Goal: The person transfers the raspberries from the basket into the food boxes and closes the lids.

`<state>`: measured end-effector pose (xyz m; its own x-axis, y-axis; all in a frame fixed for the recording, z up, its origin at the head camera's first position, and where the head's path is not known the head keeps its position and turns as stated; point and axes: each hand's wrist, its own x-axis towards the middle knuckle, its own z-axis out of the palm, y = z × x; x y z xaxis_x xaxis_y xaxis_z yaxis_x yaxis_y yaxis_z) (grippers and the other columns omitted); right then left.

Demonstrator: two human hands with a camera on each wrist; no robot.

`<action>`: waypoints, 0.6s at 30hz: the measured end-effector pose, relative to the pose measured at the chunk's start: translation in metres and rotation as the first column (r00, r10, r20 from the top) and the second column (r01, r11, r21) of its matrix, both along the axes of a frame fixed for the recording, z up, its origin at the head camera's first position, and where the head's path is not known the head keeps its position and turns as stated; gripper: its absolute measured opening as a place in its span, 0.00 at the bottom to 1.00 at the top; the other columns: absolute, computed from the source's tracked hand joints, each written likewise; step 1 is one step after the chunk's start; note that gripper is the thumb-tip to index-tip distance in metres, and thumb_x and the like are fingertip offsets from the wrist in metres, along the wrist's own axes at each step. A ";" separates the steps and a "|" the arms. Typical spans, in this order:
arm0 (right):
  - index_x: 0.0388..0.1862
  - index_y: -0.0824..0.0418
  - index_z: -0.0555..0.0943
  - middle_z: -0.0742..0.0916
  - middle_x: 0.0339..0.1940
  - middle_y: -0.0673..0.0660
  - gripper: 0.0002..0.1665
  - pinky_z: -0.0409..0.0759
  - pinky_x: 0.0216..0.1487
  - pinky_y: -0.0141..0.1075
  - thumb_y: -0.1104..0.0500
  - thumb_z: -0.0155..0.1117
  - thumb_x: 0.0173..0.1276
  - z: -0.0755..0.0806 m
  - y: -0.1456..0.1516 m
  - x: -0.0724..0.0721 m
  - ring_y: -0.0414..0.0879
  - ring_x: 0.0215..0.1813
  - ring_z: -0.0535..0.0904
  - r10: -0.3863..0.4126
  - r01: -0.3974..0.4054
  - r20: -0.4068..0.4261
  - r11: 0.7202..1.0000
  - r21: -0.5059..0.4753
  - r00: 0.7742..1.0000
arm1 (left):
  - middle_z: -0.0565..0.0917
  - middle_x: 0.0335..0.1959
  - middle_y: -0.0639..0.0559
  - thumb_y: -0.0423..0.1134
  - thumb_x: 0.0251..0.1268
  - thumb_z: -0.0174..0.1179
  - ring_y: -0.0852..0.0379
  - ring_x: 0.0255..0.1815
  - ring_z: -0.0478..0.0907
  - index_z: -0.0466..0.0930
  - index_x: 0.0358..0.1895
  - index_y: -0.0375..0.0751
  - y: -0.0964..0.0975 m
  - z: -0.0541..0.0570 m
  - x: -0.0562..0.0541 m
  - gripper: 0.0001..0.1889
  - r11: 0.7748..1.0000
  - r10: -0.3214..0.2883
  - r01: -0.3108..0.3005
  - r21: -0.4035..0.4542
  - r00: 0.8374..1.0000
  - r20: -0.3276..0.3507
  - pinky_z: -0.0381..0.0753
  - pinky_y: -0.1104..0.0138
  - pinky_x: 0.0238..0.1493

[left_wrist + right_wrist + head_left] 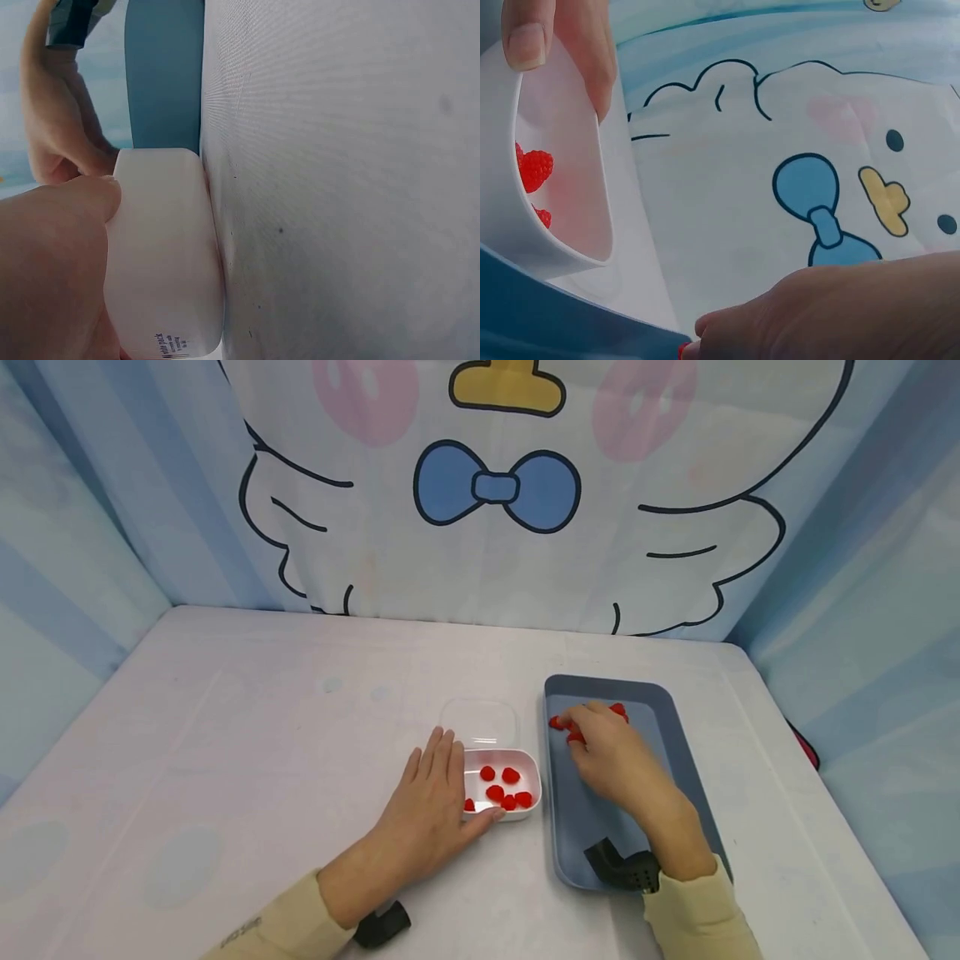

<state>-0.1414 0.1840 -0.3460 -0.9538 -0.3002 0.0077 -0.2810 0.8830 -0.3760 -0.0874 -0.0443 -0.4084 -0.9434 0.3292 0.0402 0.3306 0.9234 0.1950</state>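
Observation:
A white plastic container [501,760] stands on the table with several red raspberries [495,792] inside. My left hand [426,806] lies along its left end, fingers straight, with the thumb over the near rim; the thumb [86,199] also shows against the container's white side [165,240] in the left wrist view. Just right of it is a blue-grey tray [600,827]. Over the tray's far part my right hand [618,760] bends its fingertips round a raspberry, with other raspberries [618,710] close by. A bit of red shows at its fingertips in the right wrist view, mostly hidden.
Behind the white container a clear plastic lid [480,720] lies on the table. The white table [225,760] spreads to the left. Patterned curtains [495,577] rise along the back and both sides. A black strap [626,867] hangs from my right wrist over the tray.

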 end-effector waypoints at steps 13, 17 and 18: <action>0.53 0.62 0.81 0.83 0.46 0.56 0.20 0.87 0.48 0.41 0.67 0.70 0.61 0.002 -0.015 0.010 0.47 0.44 0.81 0.182 -0.184 -0.071 0.983 -0.017 0.981 | 0.63 0.75 0.34 0.71 0.62 0.53 0.37 0.79 0.55 0.57 0.73 0.29 0.000 -0.001 0.000 0.51 1.000 -0.001 0.001 -0.018 1.000 0.005 0.62 0.45 0.75; 0.52 0.62 0.82 0.83 0.44 0.55 0.20 0.86 0.47 0.38 0.67 0.71 0.60 0.002 -0.019 0.012 0.45 0.43 0.80 0.215 -0.218 -0.092 0.976 -0.026 0.972 | 0.63 0.75 0.35 0.71 0.62 0.54 0.37 0.79 0.55 0.57 0.74 0.30 0.000 -0.001 0.000 0.51 1.000 0.001 -0.001 -0.012 1.000 0.008 0.62 0.45 0.75; 0.52 0.62 0.82 0.83 0.43 0.54 0.20 0.86 0.46 0.38 0.67 0.71 0.60 0.002 -0.021 0.012 0.45 0.42 0.80 0.224 -0.228 -0.102 0.973 -0.026 0.969 | 0.63 0.75 0.35 0.71 0.62 0.54 0.37 0.79 0.55 0.56 0.74 0.30 0.000 -0.001 0.001 0.51 1.000 0.002 -0.002 -0.012 1.000 0.009 0.62 0.45 0.75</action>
<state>-0.1291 0.1634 -0.3437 -0.8552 -0.5059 0.1125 -0.5088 0.7780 -0.3686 -0.0868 -0.0446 -0.4090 -0.9444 0.3277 0.0276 0.3269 0.9263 0.1874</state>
